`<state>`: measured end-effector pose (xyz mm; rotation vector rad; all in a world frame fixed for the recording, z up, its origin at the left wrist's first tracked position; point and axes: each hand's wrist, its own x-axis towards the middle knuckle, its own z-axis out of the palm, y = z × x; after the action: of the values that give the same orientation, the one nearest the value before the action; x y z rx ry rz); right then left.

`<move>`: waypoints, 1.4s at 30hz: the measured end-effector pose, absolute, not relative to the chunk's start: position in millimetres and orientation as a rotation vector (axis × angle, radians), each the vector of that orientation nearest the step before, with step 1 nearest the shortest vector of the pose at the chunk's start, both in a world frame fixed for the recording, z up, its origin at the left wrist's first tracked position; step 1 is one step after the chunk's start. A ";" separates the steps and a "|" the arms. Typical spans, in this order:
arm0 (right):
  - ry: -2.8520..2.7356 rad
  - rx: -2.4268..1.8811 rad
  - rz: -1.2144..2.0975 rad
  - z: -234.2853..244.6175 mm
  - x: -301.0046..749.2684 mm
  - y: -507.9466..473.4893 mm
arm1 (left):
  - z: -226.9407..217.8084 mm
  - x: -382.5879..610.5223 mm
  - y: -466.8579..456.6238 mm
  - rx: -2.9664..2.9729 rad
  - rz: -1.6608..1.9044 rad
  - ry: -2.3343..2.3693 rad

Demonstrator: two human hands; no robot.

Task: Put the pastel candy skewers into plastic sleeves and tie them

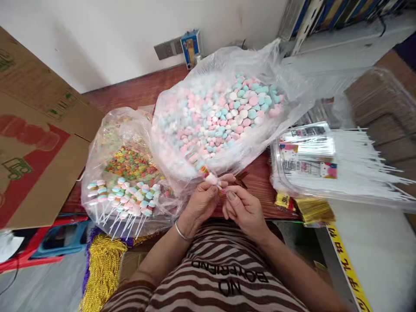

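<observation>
My left hand (203,203) and my right hand (242,209) meet in front of my chest, both pinched on a candy skewer (209,177) with a pink marshmallow and coloured beads near its tip. The skewer points up towards a big clear bag of pink, blue and white marshmallows (224,117). To the left lies a second clear bag (125,164) of small multicoloured candies, with several finished marshmallow skewers (125,199) resting on it. A silver bangle circles my left wrist.
A clear tray of white sticks and printed wrappers (338,167) sits at the right, gold ties (313,210) in front of it. A cardboard box (35,143) stands at the left. Gold and purple tinsel (104,264) hangs by my left elbow. A reddish table (260,173) lies underneath.
</observation>
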<state>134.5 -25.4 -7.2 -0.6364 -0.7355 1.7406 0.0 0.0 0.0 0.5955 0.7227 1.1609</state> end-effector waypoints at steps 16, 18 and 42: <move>-1.710 -1.629 0.623 -57.3 187.2 -17.9 | -2.7 -66.4 -11.7 1.054 1.334 1.194; -1.876 -1.657 0.462 -65.9 192.4 -14.3 | -5.8 -72.5 -17.6 1.096 1.283 1.272; -1.475 -1.254 1.102 -23.4 162.5 -43.7 | 2.4 -46.9 -32.3 2.390 0.663 1.663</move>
<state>162.5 -43.7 -23.4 -1.2542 -1.4746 1.1020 -46.9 -32.3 2.4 2.3901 1.6631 0.6630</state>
